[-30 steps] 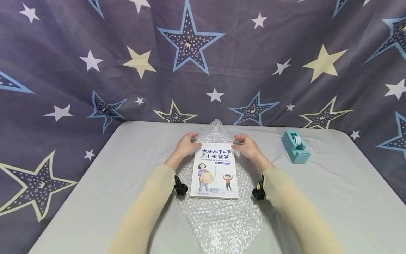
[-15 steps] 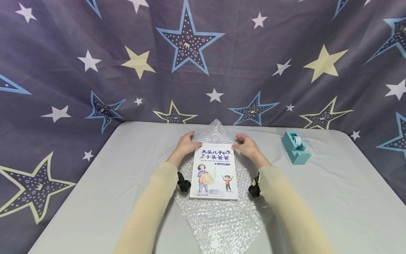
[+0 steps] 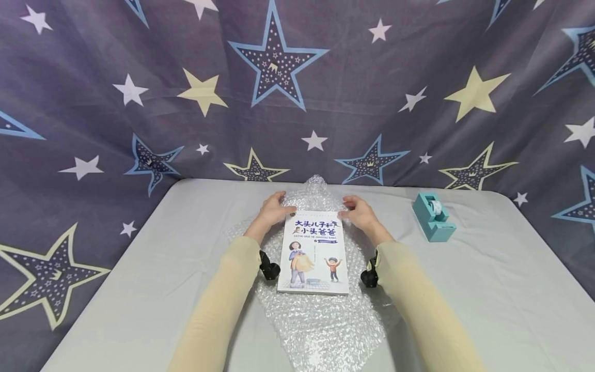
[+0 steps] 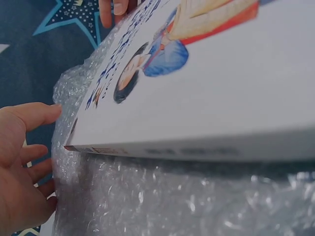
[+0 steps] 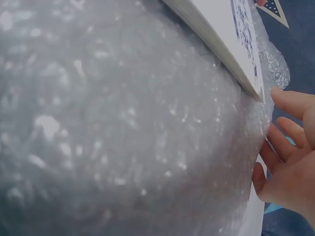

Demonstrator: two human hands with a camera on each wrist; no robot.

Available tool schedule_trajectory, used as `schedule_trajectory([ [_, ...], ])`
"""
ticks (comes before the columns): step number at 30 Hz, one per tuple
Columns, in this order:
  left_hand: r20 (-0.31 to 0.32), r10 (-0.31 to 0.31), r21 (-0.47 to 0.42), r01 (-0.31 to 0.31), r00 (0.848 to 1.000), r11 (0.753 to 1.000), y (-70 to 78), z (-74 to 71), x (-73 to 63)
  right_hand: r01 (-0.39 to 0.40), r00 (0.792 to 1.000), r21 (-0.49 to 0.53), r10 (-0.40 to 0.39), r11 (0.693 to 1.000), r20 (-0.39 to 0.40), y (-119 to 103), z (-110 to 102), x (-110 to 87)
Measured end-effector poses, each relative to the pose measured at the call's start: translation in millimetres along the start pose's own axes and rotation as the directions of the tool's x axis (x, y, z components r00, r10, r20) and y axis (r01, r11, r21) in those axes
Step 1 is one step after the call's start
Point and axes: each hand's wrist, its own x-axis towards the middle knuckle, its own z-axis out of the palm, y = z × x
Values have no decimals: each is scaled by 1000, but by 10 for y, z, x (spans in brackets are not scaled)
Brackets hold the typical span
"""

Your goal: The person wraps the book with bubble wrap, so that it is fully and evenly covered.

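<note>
A white picture book with Chinese lettering and drawn figures lies face up on a sheet of bubble wrap. Beside the book's far left corner is my left hand. My right hand is at the far right corner. Both thumbs are close to the cover's corners, while the other fingers spread away toward the back. In the left wrist view, the left hand has its fingertips along the wrap's edge, thumb apart from them. Lightly bent fingers of the right hand meet the wrap's edge in the right wrist view.
A teal tape dispenser with a roll in it stands on the right part of the table. Behind the table hangs a dark curtain with stars. A corner of the wrap points toward that curtain.
My right wrist has shifted slightly left, and my left forearm a little right. The hands stay at the book's far corners; book and wrap lie almost as before.
</note>
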Motion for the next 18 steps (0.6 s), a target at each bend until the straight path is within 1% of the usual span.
schedule_trajectory([
  [6, -19, 37, -59, -38, 999, 998, -1, -18, 8, 14, 1000, 32, -13, 999, -15, -13, 17, -8],
  [8, -28, 53, -83, -55, 998, 995, -7, -26, 14, 26, 999, 36, -25, 999, -22, -18, 18, -9],
  [13, -39, 83, -136, -88, 996, 987, -15, -47, 14, 28, 999, 57, -25, 998, -42, -44, 1, -17],
  [16, -41, 93, -158, -99, 995, 982, -11, -66, -6, 31, 999, 73, -27, 997, -48, -55, -7, -17],
  [18, -46, 98, -151, -104, 994, 983, -10, -80, -17, 40, 998, 70, -36, 997, -51, -62, -8, -17],
])
